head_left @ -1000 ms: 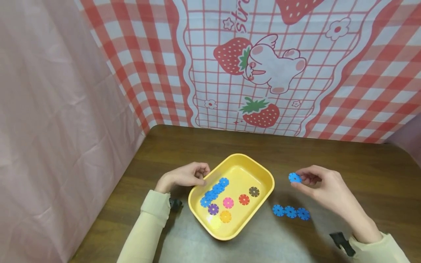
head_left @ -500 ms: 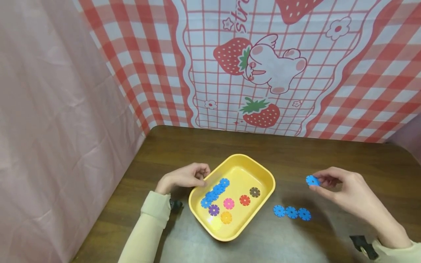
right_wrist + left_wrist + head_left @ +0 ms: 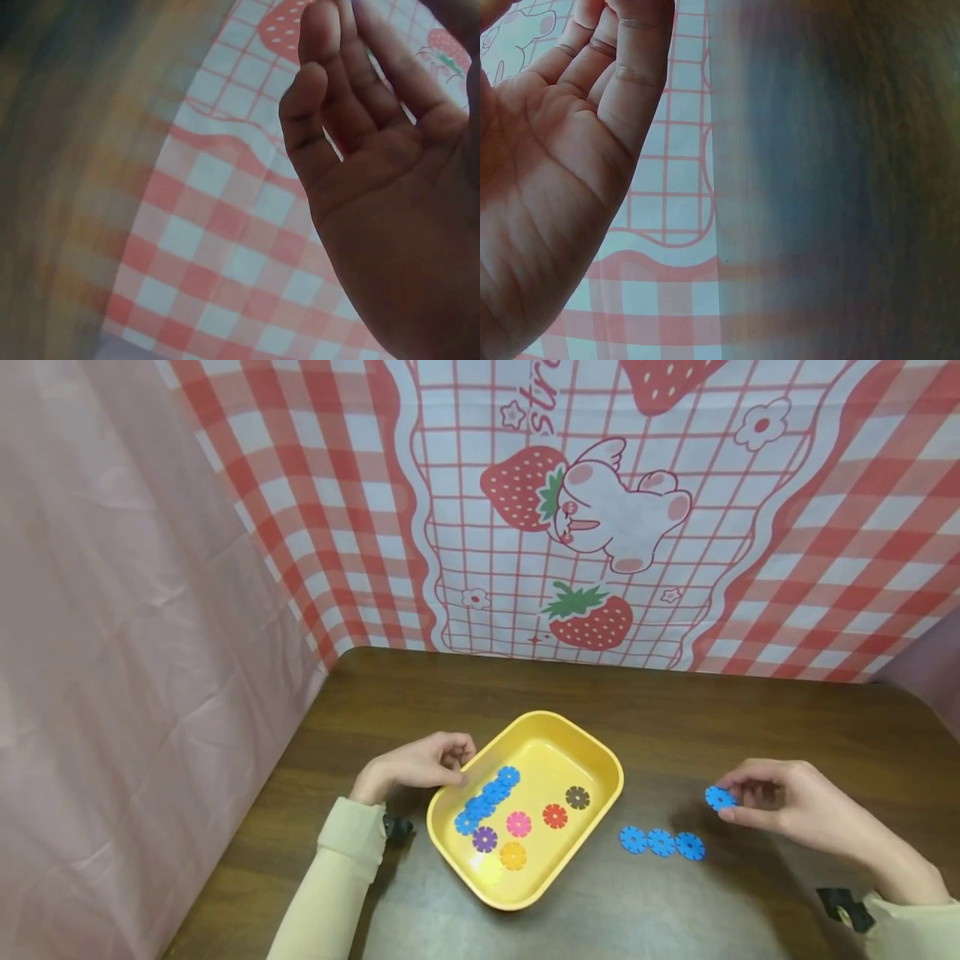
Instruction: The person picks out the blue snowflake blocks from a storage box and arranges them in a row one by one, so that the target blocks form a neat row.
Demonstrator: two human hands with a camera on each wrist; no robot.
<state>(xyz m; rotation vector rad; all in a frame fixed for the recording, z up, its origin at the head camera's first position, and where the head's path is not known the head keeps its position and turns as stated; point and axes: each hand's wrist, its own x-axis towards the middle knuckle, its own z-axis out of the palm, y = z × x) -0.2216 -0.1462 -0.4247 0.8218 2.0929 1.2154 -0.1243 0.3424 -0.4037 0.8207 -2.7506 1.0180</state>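
My right hand (image 3: 798, 802) pinches a blue notched plastic disc (image 3: 721, 798), thumb below and fingertips above it. That disc hangs over the table, up and right of a row of 3 linked blue discs (image 3: 662, 842). At the left edge of a yellow tray (image 3: 600, 752), my left hand (image 3: 420, 762) grips the rim between thumb and curled fingers. Inside the tray lie several overlapping blue discs (image 3: 487, 800) and single discs: purple (image 3: 484, 839), pink (image 3: 519, 824), orange (image 3: 513, 856), red (image 3: 555, 816) and brown (image 3: 577, 797). Both wrist views show the palms with fingers bent; neither shows a disc clearly.
The dark wooden table (image 3: 420, 693) ends at the back against a red-and-white checked cloth (image 3: 337, 518) with strawberries. A pale pink curtain (image 3: 150, 610) hangs along the left side.
With the blue disc, my right hand has moved right, then lower toward the table, away from the tray. My left hand, the tray and the row of discs stay put.
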